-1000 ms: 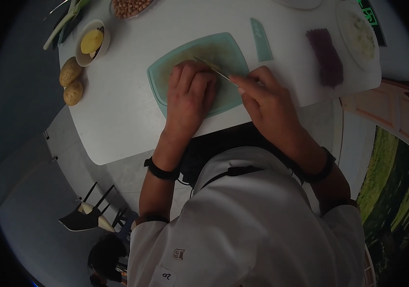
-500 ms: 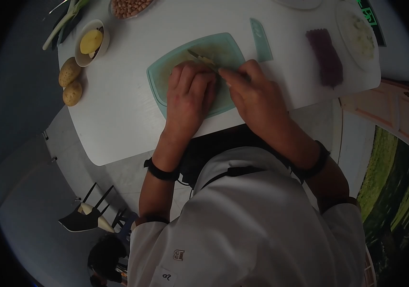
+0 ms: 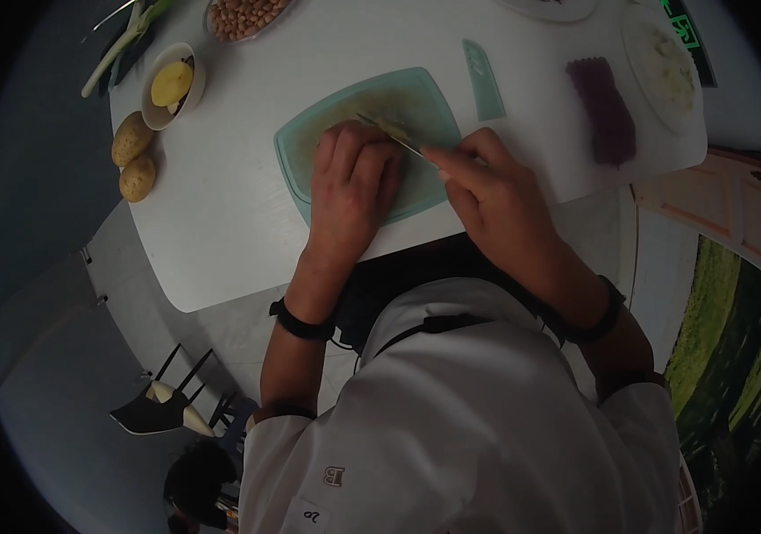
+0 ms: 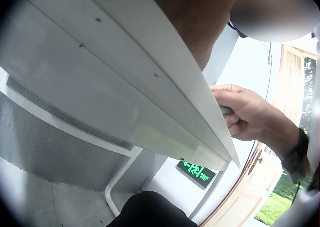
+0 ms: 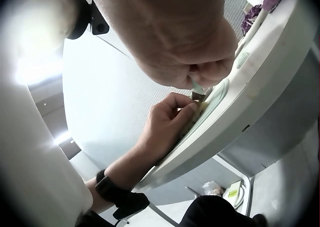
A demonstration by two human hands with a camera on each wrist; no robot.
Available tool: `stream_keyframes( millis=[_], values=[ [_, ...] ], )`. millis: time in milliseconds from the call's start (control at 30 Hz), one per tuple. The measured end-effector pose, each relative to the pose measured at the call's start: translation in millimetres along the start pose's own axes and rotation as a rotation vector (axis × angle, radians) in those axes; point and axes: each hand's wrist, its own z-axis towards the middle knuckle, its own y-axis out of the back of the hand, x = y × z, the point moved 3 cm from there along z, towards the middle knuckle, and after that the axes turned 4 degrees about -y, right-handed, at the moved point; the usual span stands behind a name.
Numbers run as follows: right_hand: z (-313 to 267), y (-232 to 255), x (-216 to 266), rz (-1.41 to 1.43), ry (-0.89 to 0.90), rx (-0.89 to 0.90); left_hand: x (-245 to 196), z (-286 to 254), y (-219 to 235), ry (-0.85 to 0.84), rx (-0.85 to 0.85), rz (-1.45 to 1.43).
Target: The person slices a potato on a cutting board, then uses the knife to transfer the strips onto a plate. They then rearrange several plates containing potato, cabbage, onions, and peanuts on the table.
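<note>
A teal cutting board [image 3: 296, 160] lies near the table's front edge. Over its middle the left hand [image 3: 349, 182] has its fingers bent down, holding a yellow potato piece [image 5: 203, 106] that its fingers mostly hide in the head view. The right hand [image 3: 501, 191] grips a small knife [image 3: 409, 145] by its pale green handle [image 5: 196, 86], index finger stretched along the top. Its blade slants up and left across the board, close beside the left fingertips. Yellowish bits show along the blade.
A white bowl [image 3: 196, 93] holds a peeled yellow potato, with two unpeeled potatoes [image 3: 134, 138] below it. Leek [image 3: 118, 53] and a bowl of brown nuts or beans [image 3: 242, 18] stand beyond. A teal knife sheath [image 3: 485, 84], purple bundle [image 3: 603, 116] and plate [image 3: 634, 53] lie rightward.
The right hand moved the knife forward and left over the board, then drew it back to the right. The left hand has stayed in place on the board.
</note>
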Motion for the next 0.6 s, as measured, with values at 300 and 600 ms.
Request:
stream_keyframes(
  millis=[300,600],
  values=[
    [-4,0,4,-0.043,-0.019,0.009,0,0,-1,0.007,-0.009,-0.010],
    [9,-21,-1,-0.175,-0.002,-0.039,0,-2,-2,0.001,-0.014,-0.006]
  ],
)
